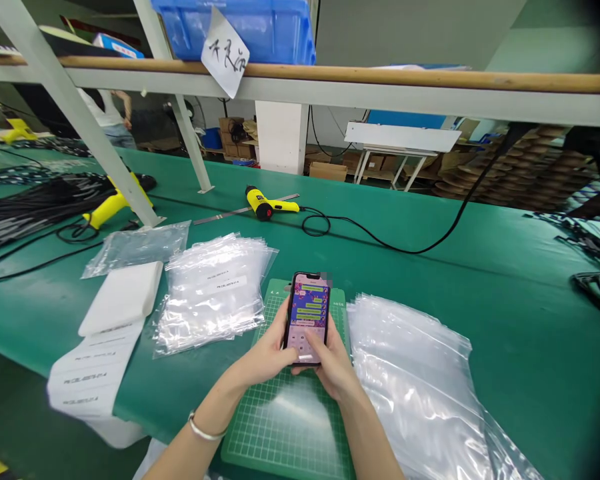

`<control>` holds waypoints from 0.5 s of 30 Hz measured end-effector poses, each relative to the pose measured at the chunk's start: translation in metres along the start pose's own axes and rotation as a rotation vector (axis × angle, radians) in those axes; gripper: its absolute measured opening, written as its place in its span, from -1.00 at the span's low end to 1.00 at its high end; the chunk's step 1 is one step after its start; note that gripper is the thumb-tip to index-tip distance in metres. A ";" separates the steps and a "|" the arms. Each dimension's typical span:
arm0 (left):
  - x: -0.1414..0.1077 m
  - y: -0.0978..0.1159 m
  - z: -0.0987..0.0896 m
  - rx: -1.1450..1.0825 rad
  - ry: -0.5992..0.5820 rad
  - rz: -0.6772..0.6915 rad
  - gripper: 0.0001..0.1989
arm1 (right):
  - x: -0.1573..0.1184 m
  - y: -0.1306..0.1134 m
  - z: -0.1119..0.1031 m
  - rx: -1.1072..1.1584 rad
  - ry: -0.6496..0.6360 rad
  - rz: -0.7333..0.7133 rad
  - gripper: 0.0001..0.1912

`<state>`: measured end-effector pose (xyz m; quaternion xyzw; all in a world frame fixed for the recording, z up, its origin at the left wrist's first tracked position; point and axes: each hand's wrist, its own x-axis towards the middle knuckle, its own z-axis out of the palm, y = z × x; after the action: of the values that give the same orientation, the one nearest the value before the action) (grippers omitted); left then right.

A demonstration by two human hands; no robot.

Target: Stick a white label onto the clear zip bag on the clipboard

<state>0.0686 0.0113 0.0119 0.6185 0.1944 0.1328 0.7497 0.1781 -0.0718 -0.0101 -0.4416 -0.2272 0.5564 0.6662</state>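
Note:
Both my hands grip a smartphone with its screen lit, showing a chat with green message bubbles. My left hand wraps its left side, thumb near the lower edge. On the other side, my right hand holds the phone with its thumb over the lower screen. Below the phone lies a green cutting mat with a white grid. Left of the mat is a pile of labelled clear plastic bags; to its right, a stack of clear plastic bags. A strip of printed labels hangs over the table's front edge.
A yellow heat gun rests on a metal ruler, its black cable running right. Another yellow heat gun lies by the shelf post, near bundled black cables. A blue bin stands on the shelf above. A person is behind, left.

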 end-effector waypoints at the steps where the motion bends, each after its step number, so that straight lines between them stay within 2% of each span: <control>1: 0.000 -0.001 -0.001 0.007 0.020 0.016 -0.09 | -0.001 -0.001 -0.001 0.041 -0.041 0.009 -0.40; 5: -0.002 -0.005 -0.006 -0.015 0.109 0.082 -0.18 | -0.008 -0.006 -0.009 0.193 -0.267 0.059 -0.27; 7: -0.005 -0.006 -0.006 -0.080 0.108 0.064 -0.22 | -0.010 -0.007 -0.012 0.187 -0.311 0.067 -0.18; 9: -0.007 -0.005 -0.006 -0.135 0.095 0.054 -0.23 | -0.011 -0.008 -0.012 0.154 -0.297 0.058 -0.17; 12: -0.008 -0.004 -0.005 -0.161 0.086 0.054 -0.25 | -0.009 -0.008 -0.007 0.113 -0.228 0.038 -0.27; 15: -0.009 -0.006 -0.004 -0.173 0.121 0.063 -0.24 | -0.008 -0.004 0.001 0.107 -0.157 0.037 -0.31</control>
<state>0.0587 0.0100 0.0064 0.5479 0.2077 0.2098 0.7827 0.1772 -0.0792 -0.0044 -0.3645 -0.2407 0.6127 0.6586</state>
